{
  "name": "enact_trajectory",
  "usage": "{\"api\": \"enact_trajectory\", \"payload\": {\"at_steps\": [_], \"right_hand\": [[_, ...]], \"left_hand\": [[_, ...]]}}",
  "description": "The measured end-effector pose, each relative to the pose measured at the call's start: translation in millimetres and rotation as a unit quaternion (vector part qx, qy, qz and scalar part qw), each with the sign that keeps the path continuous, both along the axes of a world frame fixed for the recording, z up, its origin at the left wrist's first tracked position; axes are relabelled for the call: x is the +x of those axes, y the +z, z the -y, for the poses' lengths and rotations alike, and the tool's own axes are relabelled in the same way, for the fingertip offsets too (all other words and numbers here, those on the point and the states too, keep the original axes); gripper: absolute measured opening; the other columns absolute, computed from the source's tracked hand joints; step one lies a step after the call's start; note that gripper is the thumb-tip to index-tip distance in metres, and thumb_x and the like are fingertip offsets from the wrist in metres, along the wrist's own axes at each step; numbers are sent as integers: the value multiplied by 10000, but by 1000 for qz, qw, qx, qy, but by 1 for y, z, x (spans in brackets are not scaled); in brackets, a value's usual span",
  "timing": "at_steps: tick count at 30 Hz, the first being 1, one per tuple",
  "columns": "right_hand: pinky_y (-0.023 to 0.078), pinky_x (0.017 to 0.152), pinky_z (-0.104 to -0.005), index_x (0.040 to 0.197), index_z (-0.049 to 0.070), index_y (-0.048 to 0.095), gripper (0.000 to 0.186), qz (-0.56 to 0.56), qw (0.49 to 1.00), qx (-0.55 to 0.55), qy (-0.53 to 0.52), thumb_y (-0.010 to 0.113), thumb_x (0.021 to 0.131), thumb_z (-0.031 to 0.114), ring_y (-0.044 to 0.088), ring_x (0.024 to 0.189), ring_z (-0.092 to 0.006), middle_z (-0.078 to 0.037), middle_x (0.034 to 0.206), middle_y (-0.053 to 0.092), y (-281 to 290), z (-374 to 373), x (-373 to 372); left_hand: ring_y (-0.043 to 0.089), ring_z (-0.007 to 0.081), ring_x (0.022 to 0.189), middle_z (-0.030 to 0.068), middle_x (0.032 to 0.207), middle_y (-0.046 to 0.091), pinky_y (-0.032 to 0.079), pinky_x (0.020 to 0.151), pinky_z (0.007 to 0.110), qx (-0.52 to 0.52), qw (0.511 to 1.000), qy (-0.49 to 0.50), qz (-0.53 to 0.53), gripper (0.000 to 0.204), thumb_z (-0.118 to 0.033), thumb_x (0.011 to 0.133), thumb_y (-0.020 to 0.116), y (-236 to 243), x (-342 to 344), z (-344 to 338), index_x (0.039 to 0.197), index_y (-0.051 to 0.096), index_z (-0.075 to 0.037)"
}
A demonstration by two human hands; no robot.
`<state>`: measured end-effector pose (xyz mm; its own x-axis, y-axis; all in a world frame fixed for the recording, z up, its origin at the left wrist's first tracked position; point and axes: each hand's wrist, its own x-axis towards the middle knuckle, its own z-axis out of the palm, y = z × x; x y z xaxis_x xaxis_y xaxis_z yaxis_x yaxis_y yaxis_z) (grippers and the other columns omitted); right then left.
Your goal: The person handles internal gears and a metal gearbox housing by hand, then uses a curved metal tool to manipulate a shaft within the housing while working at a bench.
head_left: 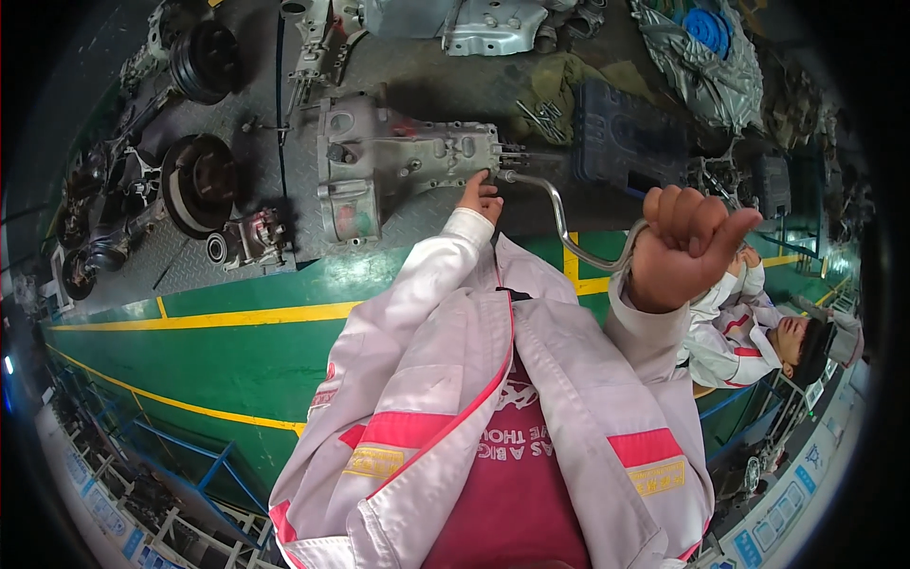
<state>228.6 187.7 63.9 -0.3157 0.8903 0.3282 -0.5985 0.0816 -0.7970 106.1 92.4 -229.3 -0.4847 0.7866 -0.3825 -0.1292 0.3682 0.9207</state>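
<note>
Centrally, on a dark steel counter [431, 85], a large grey cast-metal gearbox housing [417, 156] lies on its side, its broad bell end to the left and its narrow end to the right. The person's left hand [481, 197] rests its loosely bent fingers against the near edge of that narrow end, clasping nothing that shows, probably to steady the work. The right hand [684, 245], thumb sticking out, is clenched around the outer end of a bent, silver crank-shaped wrench [555, 204]; gripping so far out presumably gives turning leverage. The wrench's other end meets the housing just beside the left fingertips; whether they touch it, I cannot tell. So the housing lies beyond the left hand and well to the left of the right hand, with the wrench spanning between.
</note>
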Motion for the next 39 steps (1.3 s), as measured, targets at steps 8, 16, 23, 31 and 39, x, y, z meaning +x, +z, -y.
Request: {"api": "enact_trajectory", "payload": {"at_steps": [8,16,23,31,39], "right_hand": [[160,448,-280,528,137,256,539,20,1000,13,-20,222,966,449,137,428,-116,23,460,215,9,14,-6],[170,443,-280,531,131,269,540,-12,999,22,-30,226,967,446,151,421,-111,22,461,219,9,16,-7],[169,438,-277,537,109,273,566,-5,999,1,-46,211,953,488,163,423,-117,8,465,234,9,14,-7],[175,457,-266,524,127,274,558,0,993,-29,-110,297,936,504,155,430,-108,26,464,232,6,21,-9],[264,448,-298,601,107,350,457,31,991,28,-126,303,974,367,258,446,-136,-16,520,303,-16,14,-2]], "left_hand": [[596,197,885,136,1092,572,467,813,306,-13,999,-31,-11,576,-55,813,576,14,-11,3,1325,312,-60],[593,208,886,138,1071,579,469,807,314,-50,996,-64,-23,540,-71,816,584,10,-11,8,1296,337,-46],[591,198,865,129,1053,586,475,790,309,-33,996,-75,-21,542,-68,811,594,5,-8,7,1293,345,-57],[589,174,801,132,987,581,490,735,288,4,1000,-22,-20,566,0,788,593,-15,-15,6,1288,337,-62],[600,217,824,152,1026,585,495,712,323,39,996,-72,-39,572,-65,787,625,-18,-22,-5,1279,334,-92]]}}
